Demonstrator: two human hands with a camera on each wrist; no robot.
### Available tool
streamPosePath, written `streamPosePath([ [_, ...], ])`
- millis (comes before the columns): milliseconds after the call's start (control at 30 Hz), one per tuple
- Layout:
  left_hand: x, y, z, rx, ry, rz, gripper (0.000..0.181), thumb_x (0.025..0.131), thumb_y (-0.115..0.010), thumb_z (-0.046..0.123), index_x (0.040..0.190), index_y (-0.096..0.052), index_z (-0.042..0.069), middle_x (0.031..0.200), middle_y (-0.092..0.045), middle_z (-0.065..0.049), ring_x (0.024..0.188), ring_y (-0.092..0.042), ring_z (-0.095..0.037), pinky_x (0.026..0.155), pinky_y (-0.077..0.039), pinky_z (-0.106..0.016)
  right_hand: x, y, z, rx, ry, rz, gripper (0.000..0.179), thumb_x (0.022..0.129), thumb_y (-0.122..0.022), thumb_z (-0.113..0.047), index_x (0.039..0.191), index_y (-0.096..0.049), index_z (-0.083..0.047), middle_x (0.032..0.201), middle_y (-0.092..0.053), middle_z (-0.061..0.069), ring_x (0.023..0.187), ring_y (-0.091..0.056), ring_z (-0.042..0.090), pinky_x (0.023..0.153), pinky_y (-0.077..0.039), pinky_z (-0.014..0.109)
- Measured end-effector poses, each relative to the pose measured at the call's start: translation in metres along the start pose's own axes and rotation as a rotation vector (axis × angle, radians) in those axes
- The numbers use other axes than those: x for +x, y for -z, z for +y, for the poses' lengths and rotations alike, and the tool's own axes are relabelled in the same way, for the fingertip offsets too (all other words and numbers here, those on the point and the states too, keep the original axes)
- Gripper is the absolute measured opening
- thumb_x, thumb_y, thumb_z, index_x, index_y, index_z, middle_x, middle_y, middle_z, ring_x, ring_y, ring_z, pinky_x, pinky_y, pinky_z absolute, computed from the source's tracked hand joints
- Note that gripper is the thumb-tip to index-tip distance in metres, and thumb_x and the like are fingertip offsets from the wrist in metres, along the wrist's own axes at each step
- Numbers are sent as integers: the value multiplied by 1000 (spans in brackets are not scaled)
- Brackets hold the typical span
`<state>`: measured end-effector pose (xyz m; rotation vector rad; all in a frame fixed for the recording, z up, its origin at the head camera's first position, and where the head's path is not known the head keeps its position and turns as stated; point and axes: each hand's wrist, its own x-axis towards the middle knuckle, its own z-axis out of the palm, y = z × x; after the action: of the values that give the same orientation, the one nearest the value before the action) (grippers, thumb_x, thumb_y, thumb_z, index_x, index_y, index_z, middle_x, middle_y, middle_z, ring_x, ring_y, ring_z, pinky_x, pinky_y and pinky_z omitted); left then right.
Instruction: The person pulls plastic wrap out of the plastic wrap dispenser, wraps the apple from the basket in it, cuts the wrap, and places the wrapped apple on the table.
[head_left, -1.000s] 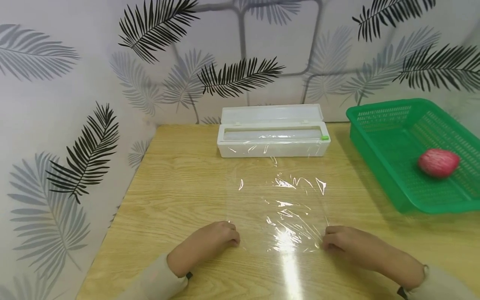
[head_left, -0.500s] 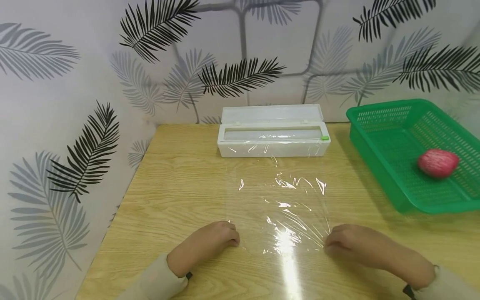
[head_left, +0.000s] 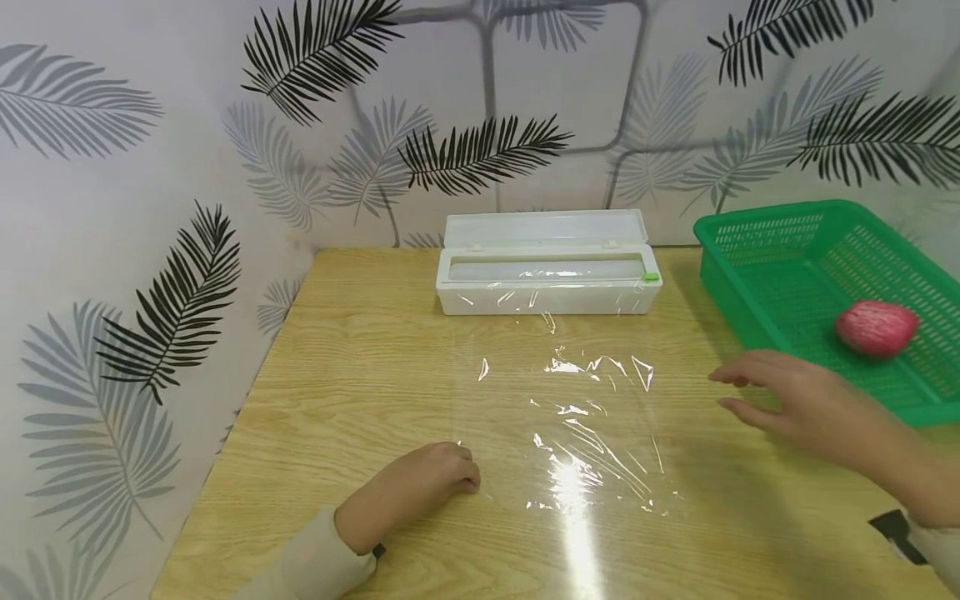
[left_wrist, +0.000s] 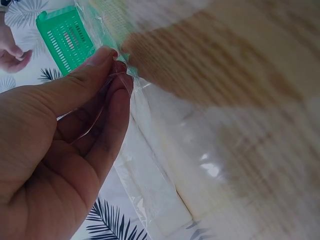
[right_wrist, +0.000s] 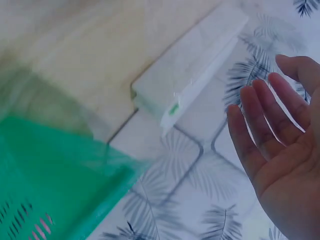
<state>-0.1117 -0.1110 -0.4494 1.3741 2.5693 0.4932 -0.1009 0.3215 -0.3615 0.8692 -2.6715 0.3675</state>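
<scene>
A sheet of clear plastic wrap (head_left: 570,408) lies over the wooden table, running from a white wrap dispenser box (head_left: 547,298) whose lid stands up at the back. My left hand (head_left: 423,479) pinches the sheet's near left corner between thumb and fingertips, as the left wrist view (left_wrist: 75,120) also shows. My right hand (head_left: 817,408) is raised off the sheet, beside the green basket (head_left: 757,308), with its fingers loosely spread and nothing in them. In the right wrist view the right hand (right_wrist: 285,130) shows its palm and relaxed fingers.
A red, roundish item (head_left: 876,328), perhaps a fruit in netting, sits inside the green basket at the right. A green slider (head_left: 650,277) marks the right end of the dispenser. A leaf-patterned wall (head_left: 360,150) borders the table behind and at the left.
My right hand has let go of the wrap's near right corner and moved up and right toward the basket. The loosened corner lies on the table. My left hand stays in place.
</scene>
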Motion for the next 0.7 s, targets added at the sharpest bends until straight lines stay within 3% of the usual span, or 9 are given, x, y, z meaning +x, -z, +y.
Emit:
streamPosePath([
  [133,0,1,1,-3,0,-3,7,85,-64,13,79,-66,12,74,-54,9,68,-44,0,97,-41,-22,3,19,13,-61,-46,16,40,64,-82,-9,101,-66,-15,94,-60,-9,83,-56,10,68,-46,21],
  [333,0,1,0,-7,4,-5,6,85,-64,13,80,-66,12,75,-56,9,70,-46,1,97,-40,-22,6,33,36,-71,-150,-13,44,68,-81,-8,108,-63,-7,103,-59,7,90,-56,23,69,-48,44],
  [533,-1,-2,0,6,8,-4,6,86,-64,14,82,-68,12,78,-57,9,70,-46,1,95,-41,-19,-5,37,83,-104,-254,0,47,73,-77,-7,113,-56,4,101,-55,23,83,-51,35,69,-42,51],
  [700,-2,-2,0,-1,8,4,6,86,-63,15,83,-68,12,79,-58,10,71,-46,2,95,-40,-18,-25,35,126,-74,-359,-1,47,76,-74,-7,115,-52,8,105,-49,29,87,-49,41,67,-43,52],
])
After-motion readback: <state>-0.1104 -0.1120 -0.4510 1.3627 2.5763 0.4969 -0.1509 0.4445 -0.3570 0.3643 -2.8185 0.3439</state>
